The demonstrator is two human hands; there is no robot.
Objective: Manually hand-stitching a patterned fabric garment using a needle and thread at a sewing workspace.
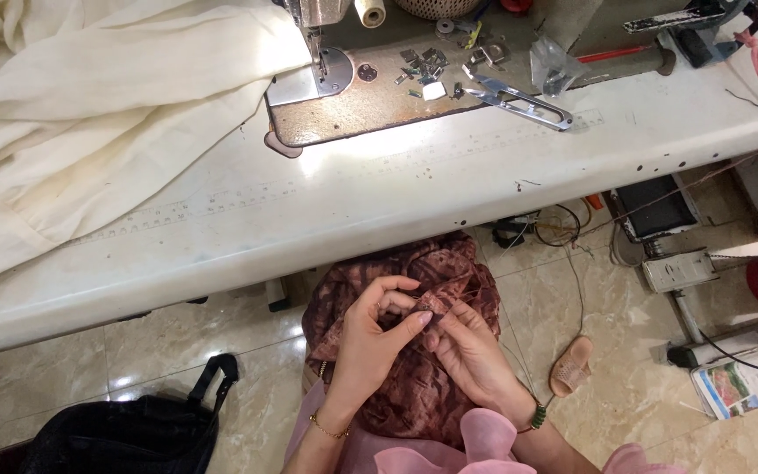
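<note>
Both hands, left hand (370,329) and right hand (467,347), pinch the reddish-brown fabric (414,386) together in the lap (below the white sewing table (396,193)), thread snips (519,98) lying up top.

Both hands meet low in the lap, left hand (370,338) and right hand (467,351) with fingertips pinched together.

The scene is being lit brightly from above, with glare being thrown off the white table (414,189) just below the sewing machine (326,53). The floor (625,395) under the table is being left dimmer, and straight edges are being bent slightly toward the corners.
</note>
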